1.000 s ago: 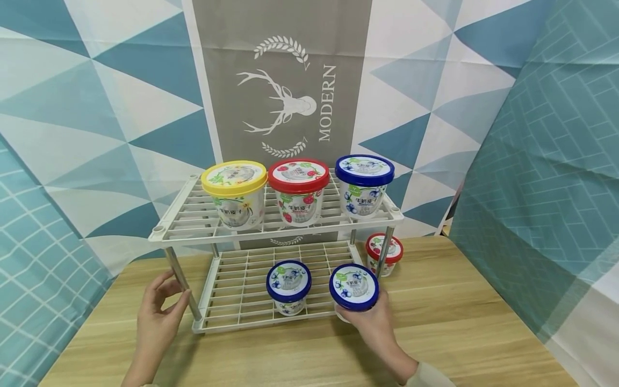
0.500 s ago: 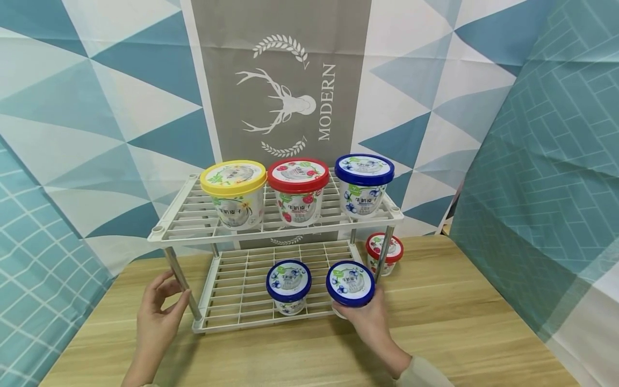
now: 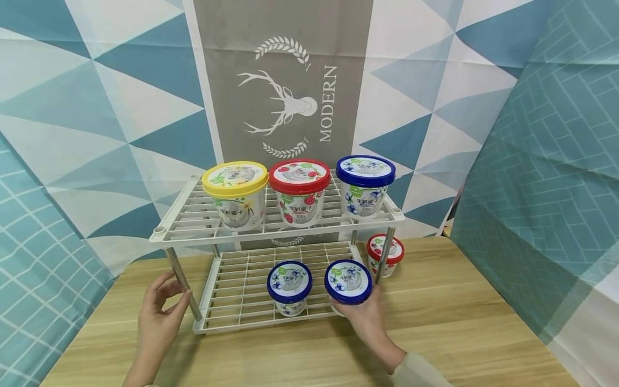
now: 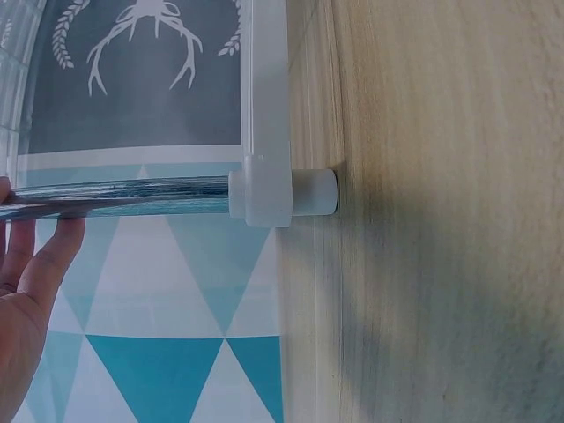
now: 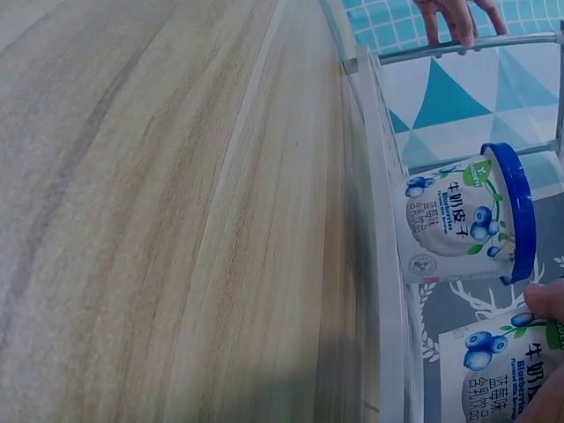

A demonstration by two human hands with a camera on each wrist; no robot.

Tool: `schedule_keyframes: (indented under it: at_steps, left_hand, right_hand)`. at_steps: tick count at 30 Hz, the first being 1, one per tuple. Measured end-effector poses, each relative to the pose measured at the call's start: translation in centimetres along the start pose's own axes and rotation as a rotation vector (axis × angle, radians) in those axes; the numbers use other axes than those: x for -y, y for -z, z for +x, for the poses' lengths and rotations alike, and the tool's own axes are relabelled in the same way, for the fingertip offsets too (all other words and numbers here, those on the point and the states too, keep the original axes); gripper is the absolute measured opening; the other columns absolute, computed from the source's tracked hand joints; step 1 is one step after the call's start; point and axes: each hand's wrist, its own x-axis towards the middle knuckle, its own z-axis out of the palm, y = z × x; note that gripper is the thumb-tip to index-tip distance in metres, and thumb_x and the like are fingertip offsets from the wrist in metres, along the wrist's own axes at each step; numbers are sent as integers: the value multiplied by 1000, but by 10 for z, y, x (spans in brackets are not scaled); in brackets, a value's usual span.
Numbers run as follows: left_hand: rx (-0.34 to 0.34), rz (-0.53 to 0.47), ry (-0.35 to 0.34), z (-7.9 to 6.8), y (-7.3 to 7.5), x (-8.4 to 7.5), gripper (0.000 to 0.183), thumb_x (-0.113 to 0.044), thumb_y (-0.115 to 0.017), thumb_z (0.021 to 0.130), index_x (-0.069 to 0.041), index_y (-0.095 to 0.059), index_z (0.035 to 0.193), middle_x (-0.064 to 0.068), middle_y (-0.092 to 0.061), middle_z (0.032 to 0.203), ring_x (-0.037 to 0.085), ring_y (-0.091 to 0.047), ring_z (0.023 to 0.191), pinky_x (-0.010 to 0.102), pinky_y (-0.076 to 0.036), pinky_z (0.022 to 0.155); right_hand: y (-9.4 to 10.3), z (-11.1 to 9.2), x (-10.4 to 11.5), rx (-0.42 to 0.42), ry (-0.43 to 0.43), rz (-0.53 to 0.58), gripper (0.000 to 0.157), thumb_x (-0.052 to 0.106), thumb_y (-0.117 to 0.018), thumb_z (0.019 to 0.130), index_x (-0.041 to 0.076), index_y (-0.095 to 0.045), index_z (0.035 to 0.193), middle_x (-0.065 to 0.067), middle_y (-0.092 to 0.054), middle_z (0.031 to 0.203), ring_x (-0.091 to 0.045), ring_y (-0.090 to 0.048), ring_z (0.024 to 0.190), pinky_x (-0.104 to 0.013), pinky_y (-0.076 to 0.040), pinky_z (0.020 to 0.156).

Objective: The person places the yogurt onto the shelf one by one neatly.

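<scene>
My right hand (image 3: 368, 321) grips a blue-lidded blueberry tub (image 3: 347, 281) at the right front of the lower shelf. In the right wrist view its thumb and a finger lie on the tub's side (image 5: 490, 374). To its left, apart from it, another blue-lidded blueberry tub (image 3: 289, 288) stands upright on the same shelf. At the left front corner my left hand (image 3: 158, 318) holds the rack's metal post (image 3: 182, 285). The left wrist view shows fingers (image 4: 55, 264) round that post (image 4: 159, 196), low down; part of the hand is cut off.
Larger tubs with yellow (image 3: 235, 180), red (image 3: 300, 177) and blue (image 3: 366, 172) lids stand along the upper shelf (image 3: 280, 235). A small red-lidded tub (image 3: 385, 249) is on the wooden table (image 3: 450, 306), behind the right front post. Patterned cloth (image 3: 411, 80) hangs behind.
My right hand has shifted the blue-lidded tub slightly left and back, closer to the other small blueberry tub. The left hand stays at the post.
</scene>
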Motion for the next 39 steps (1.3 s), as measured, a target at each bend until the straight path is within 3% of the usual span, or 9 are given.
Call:
schedule_keyframes:
  at_steps: [17, 39]
  left_hand:
    - [-5, 9, 0, 0, 0, 3, 61, 27, -62, 71, 8, -44, 127, -17, -57, 91, -7, -58, 81, 5, -52, 64]
    - [9, 14, -19, 0, 0, 0, 61, 26, -61, 72, 7, -44, 128, -18, -57, 95, -7, -58, 84, 4, -52, 64]
  right_hand:
    - [-8, 2, -5, 24, -31, 7, 102, 20, -88, 58, -8, -26, 134, -29, -45, 130, -45, -45, 121, -58, -38, 104]
    - [-14, 2, -2, 46, 6, 5, 96, 19, -87, 60, -8, -29, 132, -28, -46, 127, -43, -46, 120, -57, -38, 105]
